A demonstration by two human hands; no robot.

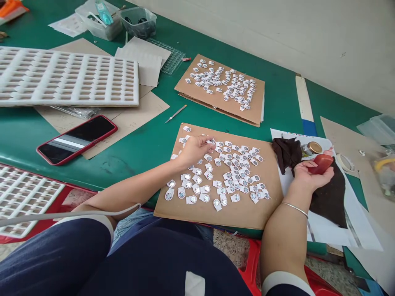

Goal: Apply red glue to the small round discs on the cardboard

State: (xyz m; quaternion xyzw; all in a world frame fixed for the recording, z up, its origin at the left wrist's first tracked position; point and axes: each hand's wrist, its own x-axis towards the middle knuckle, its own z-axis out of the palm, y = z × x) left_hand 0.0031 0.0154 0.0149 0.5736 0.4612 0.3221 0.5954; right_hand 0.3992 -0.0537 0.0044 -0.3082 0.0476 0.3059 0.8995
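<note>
My left hand reaches over the near brown cardboard sheet, its thumb and fingertips pinched at a small white tabbed piece with a dark round face. Many similar pieces lie spread over this sheet, some overlapping. To the right, my right hand is palm up with its fingers curled around a smooth reddish-brown object with a pale pink end; its exact kind does not show. Beneath and beside that hand are a dark brown cloth and a small jar with a gold lid.
Farther back, a second cardboard stack carries more of these pieces. A craft knife lies between the boards. At left are a red-cased phone and a white slotted tray. A tape roll lies at right.
</note>
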